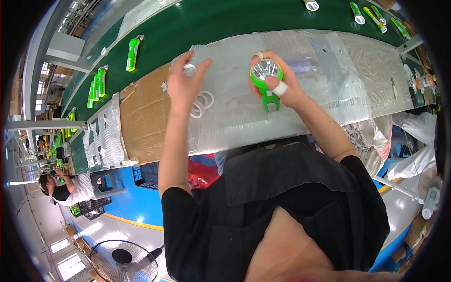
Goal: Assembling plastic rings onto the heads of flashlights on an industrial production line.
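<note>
My right hand (281, 84) grips a green flashlight (267, 80) with its shiny silver reflector facing up toward me, over the plastic-covered work table (338, 80). White tape wraps two of that hand's fingers. My left hand (184, 82) is raised with its fingers spread and pinches a small white ring (189, 69) at the fingertips. Just below that hand, a few more white rings (202, 103) lie on the plastic sheet.
A green conveyor belt (197, 23) runs behind the table, carrying several green flashlights (133, 54). Cardboard (145, 117) covers the table's left part. Another person (66, 188) works at lower left. A floor fan (123, 261) stands below on the blue floor.
</note>
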A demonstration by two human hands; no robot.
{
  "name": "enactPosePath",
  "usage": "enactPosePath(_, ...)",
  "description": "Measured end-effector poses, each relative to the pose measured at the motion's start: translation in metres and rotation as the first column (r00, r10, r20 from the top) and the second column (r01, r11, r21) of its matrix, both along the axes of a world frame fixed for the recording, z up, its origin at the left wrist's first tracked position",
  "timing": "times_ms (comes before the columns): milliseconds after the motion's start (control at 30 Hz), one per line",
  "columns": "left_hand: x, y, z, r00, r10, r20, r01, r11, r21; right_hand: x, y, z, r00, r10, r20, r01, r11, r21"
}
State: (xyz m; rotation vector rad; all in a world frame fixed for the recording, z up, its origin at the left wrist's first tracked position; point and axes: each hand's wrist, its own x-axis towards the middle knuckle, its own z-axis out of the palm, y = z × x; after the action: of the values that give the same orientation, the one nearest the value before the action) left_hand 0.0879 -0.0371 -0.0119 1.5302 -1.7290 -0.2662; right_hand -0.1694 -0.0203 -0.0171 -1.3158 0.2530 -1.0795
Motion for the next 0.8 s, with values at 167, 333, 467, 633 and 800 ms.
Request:
enactPosePath(167,0.036,-0.024,-0.011,0.802,0.058,0.594,-0.309,0.892,0.330,0.003,-0.003,-0.011,1.000,-0.018,-0.025,0.019,0.999,0.037)
enactPosePath(333,0.049,-0.036,-0.017,0.923,0.042,0.383,-0.142,0.961,0.236,0.002,-0.001,-0.012,0.998,-0.060,-0.019,0.060,0.998,-0.004)
enactPosePath(467,-0.007,-0.022,0.021,0.838,-0.120,-0.532,0.247,0.953,0.174,-0.005,-0.001,-0.012,1.000,-0.011,0.000,0.011,0.998,0.057)
enactPosePath(633,-0.066,0.005,0.049,0.577,-0.427,-0.696,0.485,0.865,-0.129,-0.004,0.003,-0.008,0.999,-0.007,-0.038,0.010,0.997,0.070)
enactPosePath(800,-0.076,0.029,0.051,0.790,-0.550,-0.271,0.487,0.832,-0.268,-0.003,0.006,-0.008,1.000,-0.021,-0.012,0.022,0.994,0.103)
